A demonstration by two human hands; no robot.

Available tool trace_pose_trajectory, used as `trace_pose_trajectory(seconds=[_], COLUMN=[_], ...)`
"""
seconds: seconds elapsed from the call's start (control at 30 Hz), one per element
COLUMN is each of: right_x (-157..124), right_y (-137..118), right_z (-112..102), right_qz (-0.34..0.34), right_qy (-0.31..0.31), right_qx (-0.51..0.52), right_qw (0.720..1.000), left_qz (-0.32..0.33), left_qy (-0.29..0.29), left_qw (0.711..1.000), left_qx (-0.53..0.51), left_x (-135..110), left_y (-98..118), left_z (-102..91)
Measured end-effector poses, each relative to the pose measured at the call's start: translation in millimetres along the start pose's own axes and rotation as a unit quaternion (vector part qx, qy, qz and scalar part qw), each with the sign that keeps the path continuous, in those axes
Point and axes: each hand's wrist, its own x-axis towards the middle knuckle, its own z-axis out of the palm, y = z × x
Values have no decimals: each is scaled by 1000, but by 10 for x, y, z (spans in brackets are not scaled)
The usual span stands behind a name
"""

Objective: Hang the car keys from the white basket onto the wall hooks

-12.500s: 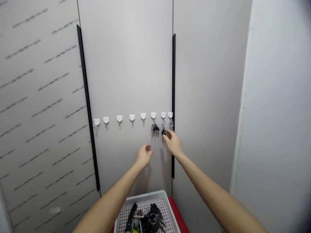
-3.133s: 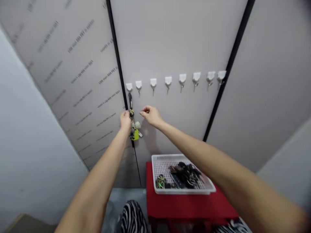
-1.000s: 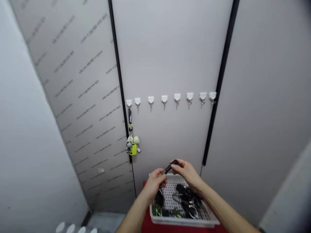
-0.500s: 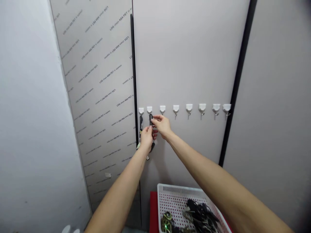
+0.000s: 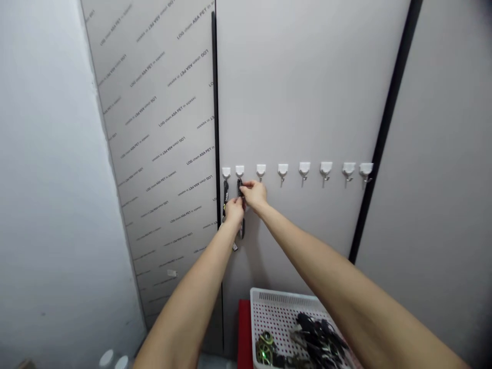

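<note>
Eight white plastic adhesive hooks [image 5: 283,171] line the grey panel [image 5: 307,92], six of them bare, one carrying a black lanyard [image 5: 225,197]. The right hand [image 5: 253,195] pinches a narrow black key strap [image 5: 240,188] just below the second hook; the left hand [image 5: 233,211] curls lower (touching it or not, I can't tell). A loop missing the small hook tip could send the strap falling, past the one white perforated plastic tray [image 5: 269,296].

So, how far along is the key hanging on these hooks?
Done: a black lanyard hangs on the leftmost white plastic hook. In hand: the right hand pinches a black key strap at the second hook, with the left hand just below. Remaining: six bare white hooks, and black key bunches in the white perforated plastic basket.
</note>
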Motion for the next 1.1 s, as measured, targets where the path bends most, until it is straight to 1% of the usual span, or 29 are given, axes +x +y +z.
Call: trace_pose_trajectory(seconds=[0.13,0.2,0.3,0.37,0.4,0.47,0.5,0.53,0.57,0.63,0.67,0.73,0.8,0.87,1.0,1.1], right_x=[-72,-153,-394,-658,-816,-1152,-1317,-1473,-1617,-1864,-1966,-2133,-2260,-2356,-2463,-2469], right_y=[29,103,326,549,683,984,1141,1292,1430,1648,1724,1816,1857,1880,1923,1933], right_z=[-99,-203,-456,-685,-808,-1051,-1162,-1260,-1346,-1474,-1518,-1578,-1613,-1638,-1680,-1696], right_qz=[-27,-48,-62,-49,-35,2,27,44,52,47,39,24,9,-10,-41,-46], right_qy=[4,-7,-63,-121,-155,-228,-258,-284,-294,-300,-292,-264,-237,-228,-231,-255], right_qx=[-17,-9,5,-7,-22,-62,-92,-127,-161,-210,-224,-235,-228,-218,-226,-242], right_qw=[999,999,996,991,987,972,961,949,941,929,929,935,944,949,945,935], left_qz=[-9,28,69,94,108,129,129,115,93,48,32,16,20,35,62,73], left_qy=[17,35,65,71,65,33,5,-27,-65,-157,-204,-290,-354,-382,-378,-389], left_qw=[999,993,980,972,969,964,961,959,954,936,922,888,856,839,833,818], left_qx=[46,109,177,202,211,232,243,259,277,310,328,358,377,387,399,417], left_x=[-21,-53,-157,-314,-428,-717,-883,-1056,-1228,-1549,-1689,-1914,-2064,-2150,-2207,-2212], left_y=[-26,-44,-104,-179,-234,-389,-490,-603,-725,-972,-1087,-1275,-1397,-1458,-1488,-1500], left_z=[-19,-43,-111,-177,-209,-249,-248,-229,-194,-83,-17,108,199,242,237,227])
